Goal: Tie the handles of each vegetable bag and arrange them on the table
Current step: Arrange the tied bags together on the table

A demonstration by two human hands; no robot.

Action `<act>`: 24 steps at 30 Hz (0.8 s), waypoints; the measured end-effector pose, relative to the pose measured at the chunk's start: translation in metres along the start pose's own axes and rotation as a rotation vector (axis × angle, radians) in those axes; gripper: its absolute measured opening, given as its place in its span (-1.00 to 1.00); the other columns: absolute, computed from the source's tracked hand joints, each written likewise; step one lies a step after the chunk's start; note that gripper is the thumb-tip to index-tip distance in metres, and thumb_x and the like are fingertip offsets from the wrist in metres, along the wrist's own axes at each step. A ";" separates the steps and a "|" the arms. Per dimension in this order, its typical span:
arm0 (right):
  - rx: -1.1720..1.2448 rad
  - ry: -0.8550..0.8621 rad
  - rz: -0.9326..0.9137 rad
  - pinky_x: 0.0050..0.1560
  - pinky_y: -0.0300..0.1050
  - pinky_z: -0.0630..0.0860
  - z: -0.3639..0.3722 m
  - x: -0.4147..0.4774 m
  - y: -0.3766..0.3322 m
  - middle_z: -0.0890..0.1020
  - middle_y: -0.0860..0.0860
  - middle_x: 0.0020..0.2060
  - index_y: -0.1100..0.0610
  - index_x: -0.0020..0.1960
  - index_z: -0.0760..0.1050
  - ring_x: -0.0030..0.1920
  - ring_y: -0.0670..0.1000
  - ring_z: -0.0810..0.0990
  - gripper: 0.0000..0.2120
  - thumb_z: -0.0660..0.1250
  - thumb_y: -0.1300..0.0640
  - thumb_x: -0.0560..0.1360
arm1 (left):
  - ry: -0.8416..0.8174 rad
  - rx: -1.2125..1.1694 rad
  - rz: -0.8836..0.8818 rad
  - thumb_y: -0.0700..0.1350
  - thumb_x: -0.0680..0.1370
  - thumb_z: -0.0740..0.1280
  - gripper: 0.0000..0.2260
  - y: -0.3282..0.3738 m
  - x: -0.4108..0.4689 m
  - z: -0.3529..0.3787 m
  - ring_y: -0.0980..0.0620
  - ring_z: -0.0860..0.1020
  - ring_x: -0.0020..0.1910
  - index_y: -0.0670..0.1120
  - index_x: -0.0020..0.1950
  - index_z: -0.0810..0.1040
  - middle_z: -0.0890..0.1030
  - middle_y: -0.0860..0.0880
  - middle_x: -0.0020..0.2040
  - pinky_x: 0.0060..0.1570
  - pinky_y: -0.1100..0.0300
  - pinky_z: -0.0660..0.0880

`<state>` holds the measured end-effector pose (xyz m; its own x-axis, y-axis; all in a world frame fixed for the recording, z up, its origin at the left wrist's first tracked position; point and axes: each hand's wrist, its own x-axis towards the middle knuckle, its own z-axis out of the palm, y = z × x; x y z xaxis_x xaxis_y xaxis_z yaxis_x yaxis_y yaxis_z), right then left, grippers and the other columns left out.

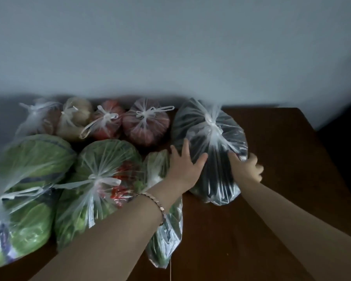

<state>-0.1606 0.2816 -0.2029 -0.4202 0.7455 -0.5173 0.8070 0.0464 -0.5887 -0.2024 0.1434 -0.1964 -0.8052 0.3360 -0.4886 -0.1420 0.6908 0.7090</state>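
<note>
Cabbage bag (24,179) sitting knotted at the left, purple print on it too blurred for reading. Chili-and-greens bag (97,179) lying knotted beside it, tomato bags (146,124) behind. Left hand (185,167) pressing, fingers spread, on the dark-vegetable bag (211,138); right hand (247,165) curling round its right side. That bag is standing knotted mid-table, near the wall (170,47). Bare table (282,159) lying open rightward to its edge.

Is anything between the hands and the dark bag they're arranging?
Nothing visible: the left hand lies flat on the dark bag and the right hand cups its right side. A bag of greens lies beside it.
</note>
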 end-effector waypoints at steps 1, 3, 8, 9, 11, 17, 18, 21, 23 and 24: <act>0.016 -0.050 0.100 0.36 0.19 0.24 0.000 -0.002 0.015 0.20 0.19 0.40 0.05 0.47 0.08 0.36 0.28 0.24 -0.29 0.22 -0.22 0.45 | -0.036 -0.032 -0.055 0.30 0.49 0.15 -0.27 -0.001 0.003 0.006 -0.17 -0.13 0.52 0.15 0.50 -0.19 -0.28 -0.13 0.53 0.48 -0.06 -0.01; 0.061 -0.148 0.125 0.36 0.18 0.27 0.009 -0.002 0.035 0.20 0.18 0.39 0.02 0.48 0.06 0.33 0.29 0.29 -0.29 0.19 -0.24 0.46 | -0.051 0.006 -0.104 0.37 0.44 0.15 -0.22 -0.001 0.007 0.016 -0.21 -0.22 0.51 0.22 0.48 -0.23 -0.37 -0.12 0.50 0.47 -0.15 -0.02; 0.083 -0.145 0.101 0.31 0.23 0.32 0.033 -0.005 0.045 0.21 0.19 0.38 0.07 0.47 0.08 0.33 0.29 0.29 -0.34 0.20 -0.16 0.49 | 0.022 0.094 -0.105 0.31 0.48 0.16 -0.30 -0.002 0.017 0.025 -0.21 -0.27 0.50 0.21 0.49 -0.16 -0.38 -0.10 0.50 0.44 -0.15 0.00; 0.086 -0.152 0.095 0.30 0.22 0.35 0.035 -0.006 0.044 0.23 0.20 0.36 0.10 0.46 0.10 0.32 0.28 0.31 -0.35 0.22 -0.14 0.48 | 0.041 0.109 -0.093 0.28 0.50 0.16 -0.32 -0.004 0.020 0.022 -0.20 -0.24 0.50 0.21 0.50 -0.13 -0.35 -0.09 0.51 0.44 -0.13 0.02; 0.090 -0.171 0.078 0.26 0.19 0.39 0.036 -0.006 0.042 0.26 0.21 0.33 0.12 0.43 0.14 0.29 0.27 0.34 -0.38 0.23 -0.11 0.49 | 0.070 0.144 -0.070 0.22 0.53 0.16 -0.37 -0.006 0.026 0.016 -0.19 -0.20 0.51 0.18 0.50 -0.09 -0.31 -0.09 0.52 0.44 -0.10 0.05; -0.008 -0.198 -0.049 0.19 0.09 0.45 0.020 0.002 0.033 0.41 0.20 0.24 0.14 0.37 0.25 0.20 0.23 0.45 -0.46 0.22 -0.12 0.49 | -0.024 0.295 -0.071 0.08 0.57 0.18 -0.38 -0.004 0.015 0.011 -0.21 -0.13 0.52 0.10 0.52 -0.10 -0.28 -0.11 0.53 0.46 -0.06 0.10; -0.036 -0.231 -0.077 0.12 0.01 0.47 0.011 0.001 0.031 0.47 0.18 0.18 0.16 0.34 0.30 0.13 0.20 0.50 -0.50 0.20 -0.10 0.51 | -0.035 0.301 -0.062 0.06 0.57 0.20 -0.37 -0.006 0.008 0.009 -0.22 -0.10 0.52 0.08 0.52 -0.09 -0.26 -0.12 0.53 0.47 -0.06 0.12; -0.206 -0.414 -0.204 -0.24 -0.13 0.41 -0.019 -0.012 0.027 0.52 0.07 -0.22 0.27 0.18 0.44 -0.26 0.03 0.48 -0.63 0.17 0.01 0.55 | 0.000 0.315 -0.002 -0.05 0.56 0.20 -0.42 -0.008 -0.014 0.007 -0.21 0.10 0.49 -0.03 0.52 0.02 -0.07 -0.19 0.54 0.40 -0.01 0.25; -0.393 -0.510 -0.315 -0.22 -0.14 0.43 -0.039 -0.033 0.032 0.53 0.08 -0.26 0.31 0.11 0.49 -0.28 0.01 0.46 -0.66 0.16 0.06 0.55 | 0.028 0.276 0.091 -0.12 0.53 0.20 -0.55 -0.007 -0.043 0.010 -0.17 0.39 0.31 -0.10 0.42 0.26 0.26 -0.19 0.44 0.22 -0.04 0.45; -0.466 -0.539 -0.371 -0.11 -0.11 0.46 -0.047 -0.045 0.037 0.58 0.12 -0.17 0.30 0.11 0.51 -0.19 0.03 0.50 -0.67 0.16 0.07 0.55 | 0.027 0.241 0.127 -0.13 0.53 0.20 -0.63 -0.007 -0.059 0.011 -0.13 0.49 0.18 -0.10 0.33 0.36 0.40 -0.14 0.34 0.10 -0.03 0.51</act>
<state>-0.0924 0.2815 -0.1720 -0.7415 0.2089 -0.6376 0.6157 0.5895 -0.5229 -0.1474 0.1255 -0.1785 -0.8230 0.4149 -0.3879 0.0994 0.7776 0.6209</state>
